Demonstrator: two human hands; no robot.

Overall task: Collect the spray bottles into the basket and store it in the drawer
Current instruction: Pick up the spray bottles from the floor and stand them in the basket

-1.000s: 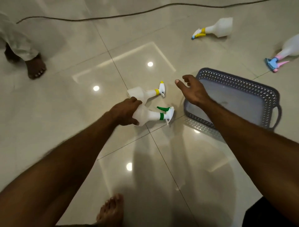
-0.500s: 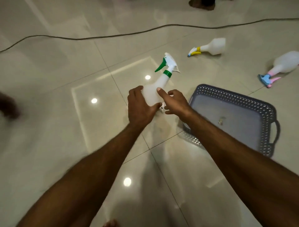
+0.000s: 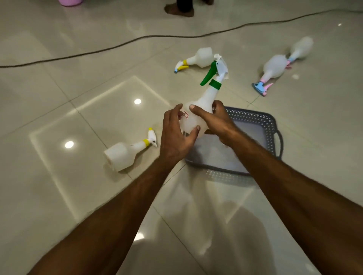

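Note:
Both hands hold a white spray bottle with a green trigger [image 3: 204, 102] upright, above the near left corner of the grey basket [image 3: 261, 125]. My left hand [image 3: 176, 133] wraps its left side and my right hand [image 3: 214, 121] grips its right side. The basket lies on the floor with nothing visible inside. A white bottle with a yellow collar [image 3: 127, 152] lies on the tiles to the left of my hands. Farther off lie a yellow-triggered bottle [image 3: 198, 58] and two pink-and-blue-nozzled bottles [image 3: 272, 72] [image 3: 300, 50].
A black cable [image 3: 117, 44] runs across the glossy tiled floor at the back. Another person's bare foot [image 3: 178, 9] stands at the top edge, beside a pink object [image 3: 69, 2].
The green-trigger bottle was lifted off the floor by my left hand, then my right hand joined it. Both hands now carry it rightward over the basket's corner.

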